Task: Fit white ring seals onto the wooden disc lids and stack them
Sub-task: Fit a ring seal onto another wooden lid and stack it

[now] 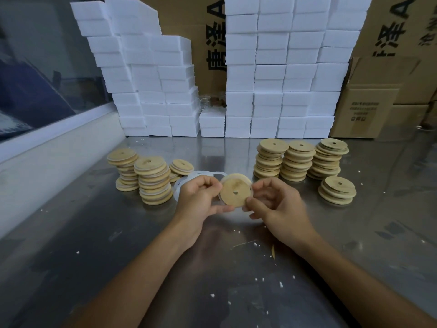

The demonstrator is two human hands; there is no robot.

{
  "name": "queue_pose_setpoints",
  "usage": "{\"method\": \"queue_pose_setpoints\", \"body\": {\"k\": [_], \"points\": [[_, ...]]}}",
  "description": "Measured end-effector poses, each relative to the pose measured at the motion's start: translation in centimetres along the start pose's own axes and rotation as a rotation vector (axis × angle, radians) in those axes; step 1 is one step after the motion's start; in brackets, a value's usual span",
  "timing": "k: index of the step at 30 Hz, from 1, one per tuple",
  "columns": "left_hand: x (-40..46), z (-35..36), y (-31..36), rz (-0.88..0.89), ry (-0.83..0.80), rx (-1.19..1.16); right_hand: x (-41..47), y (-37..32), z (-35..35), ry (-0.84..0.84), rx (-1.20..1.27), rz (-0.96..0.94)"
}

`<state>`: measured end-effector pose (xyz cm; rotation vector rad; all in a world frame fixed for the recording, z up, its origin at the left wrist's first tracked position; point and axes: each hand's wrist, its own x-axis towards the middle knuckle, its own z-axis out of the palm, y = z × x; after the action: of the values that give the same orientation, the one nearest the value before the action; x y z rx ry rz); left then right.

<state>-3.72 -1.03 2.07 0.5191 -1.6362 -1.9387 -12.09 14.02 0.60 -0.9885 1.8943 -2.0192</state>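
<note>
At the far left, a window pane [35, 67] is seen above a white ledge [59, 143] that borders the metal table [118, 256]. White foam blocks [151, 91] are stacked against the back, with a cardboard box [208, 43] printed with black characters behind them. On the left part of the table, 3 stacks of wooden disc lids [153, 181] are stood close together, and white edges are visible between many of their discs. Just right of these, loose white ring seals [189, 178] are laid flat on the table, partly hidden behind the left hand [201, 197]. The left hand is curled, and a single wooden disc lid [235, 191] is pinched at its left edge between thumb and fingers. This lid is held above the table, near its middle, tilted with 1 face toward the camera and a small hole showing near its centre; a white ring seal [220, 199] is seen around its lower left rim. The lid's right edge is pinched by the fingertips of the right hand [279, 204], whose other fingers are curled. Further right, 4 stacks of plain wooden discs [298, 162] are stood, 3 in a row and 1 shorter stack nearer the front. A second wall of white foam blocks [283, 79] is raised behind them, and brown cartons [369, 102] are placed at the far right. White crumbs [212, 295] are scattered over the table.
</note>
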Motion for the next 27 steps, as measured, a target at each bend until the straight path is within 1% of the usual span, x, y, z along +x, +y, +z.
{"method": "queue_pose_setpoints", "body": {"k": [3, 5, 7, 9, 11, 15, 17, 20, 23, 25, 27], "points": [[-0.2, 0.1, -0.1, 0.101, -0.012, 0.196, 0.1, 0.1, 0.0, 0.065, -0.019, -0.058], [-0.4, 0.2, -0.2, 0.136, -0.018, 0.236, 0.1, 0.1, -0.1, 0.102, -0.067, -0.09], [-0.3, 0.3, -0.3, 0.117, 0.001, 0.193, 0.0, 0.1, -0.2, 0.108, -0.203, -0.152], [-0.2, 0.2, -0.1, 0.091, 0.032, 0.15, -0.2, 0.1, -0.1, 0.061, -0.427, -0.263], [-0.1, 0.1, -0.1, 0.073, 0.015, 0.116, -0.2, -0.1, 0.3, 0.002, -0.598, -0.351], [-0.1, -0.3, 0.1, 0.05, -0.041, 0.07, 0.1, -0.8, 1.0, -0.012, -0.687, -0.419], [0.0, -0.5, 0.3, 0.072, -0.042, 0.057, 0.3, -0.9, 1.2, 0.005, -0.691, -0.42], [0.2, -0.6, 0.3, 0.105, -0.011, 0.031, 1.0, -0.9, 1.6, 0.053, -0.585, -0.322], [0.6, -0.8, 0.2, 0.066, 0.048, -0.044, 2.2, -0.6, 2.2, 0.075, -0.464, -0.199], [0.7, -0.9, 0.0, 0.031, 0.08, -0.092, 3.2, -0.5, 2.9, 0.058, -0.446, -0.166], [0.9, -1.1, -0.4, 0.034, 0.122, -0.057, 4.5, -0.7, 3.9, 0.066, -0.422, -0.133]]}}
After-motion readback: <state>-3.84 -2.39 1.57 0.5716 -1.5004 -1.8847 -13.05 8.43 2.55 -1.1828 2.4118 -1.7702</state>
